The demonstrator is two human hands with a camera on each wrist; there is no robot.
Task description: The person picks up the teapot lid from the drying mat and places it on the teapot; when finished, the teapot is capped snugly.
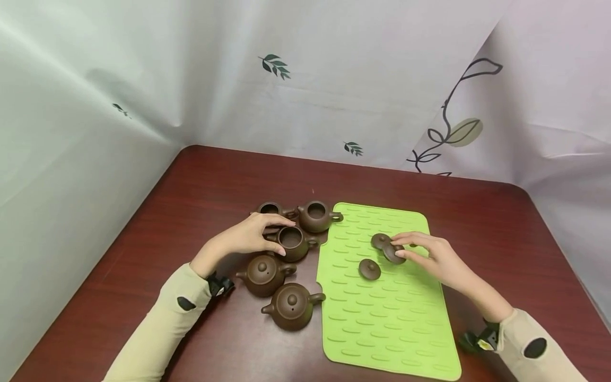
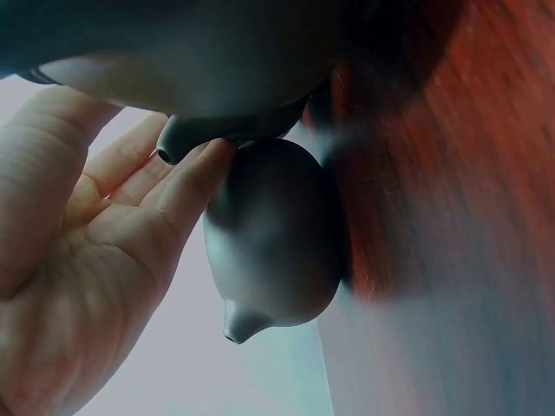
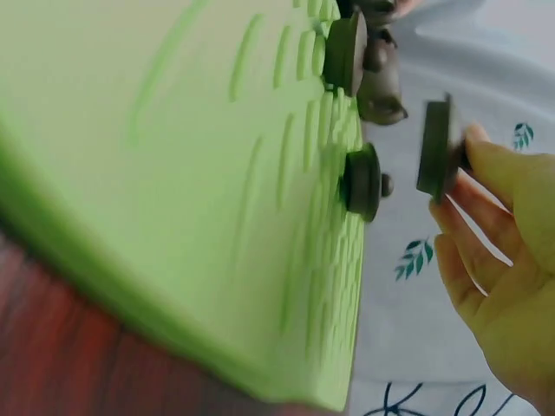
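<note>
Left hand [image 1: 245, 233]: grasping, thumb and forefinger set on either side of a round, dark-brown, clay-like teapot with an uncovered mouth [image 1: 291, 250]. The pot stands upright on the dark reddish-brown, wood-grained bench [image 1: 138, 239], just left of the mat; spout to the left, handle to the right.

Right hand [image 1: 441, 260]: pinching a small round dark-brown lid with a knob [image 1: 392, 255] between thumb and fingers. Right wrist view has this lid raised above the bright green, rectangular, ridged mat [image 1: 382, 334], tilted on edge relative to that camera, apart from its neighbours.

Two matching lids lie on the mat, knobs up: the far lid [image 1: 381, 241], partly overlapped by the held one in the head view, and the near lid [image 1: 369, 270].

Beyond the gripped pot, two more uncovered teapots: the far-left teapot [image 1: 270, 209], partly hidden by the left hand, and the far-right teapot [image 1: 313, 222], its handle over the mat's corner.

Nearer the person, two lidded teapots: the upper one [image 1: 261, 276] and the lower one [image 1: 292, 310], its handle reaching the mat's left edge.

Behind: whitish leaf-printed cloth [image 1: 305, 111]. Both forearms in beige sleeves [image 1: 162, 318].
</note>
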